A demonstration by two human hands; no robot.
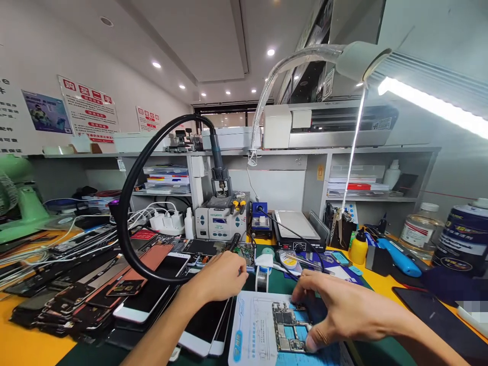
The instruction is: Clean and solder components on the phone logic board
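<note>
My left hand (223,277) is curled closed just in front of the hot-air rework station (215,222). Whatever its fingers hold, if anything, is out of sight. A short black tube end (235,241) shows directly behind it. My right hand (335,307) spans a phone circuit board (290,328), thumb on the lower right edge and fingertips by the top edge. The board lies flat on a white and blue box (247,325). Between my hands, beyond the box, stands a spool of solder wire (262,279).
Phones and screens (76,300) lie piled at the left. A thick black hose (124,203) arches over them. A hot plate (297,226) stands at the back. On the right are a yellow bottle (358,248), a blue tool (400,257) and a clear bottle (421,229). A lamp (427,96) hangs overhead.
</note>
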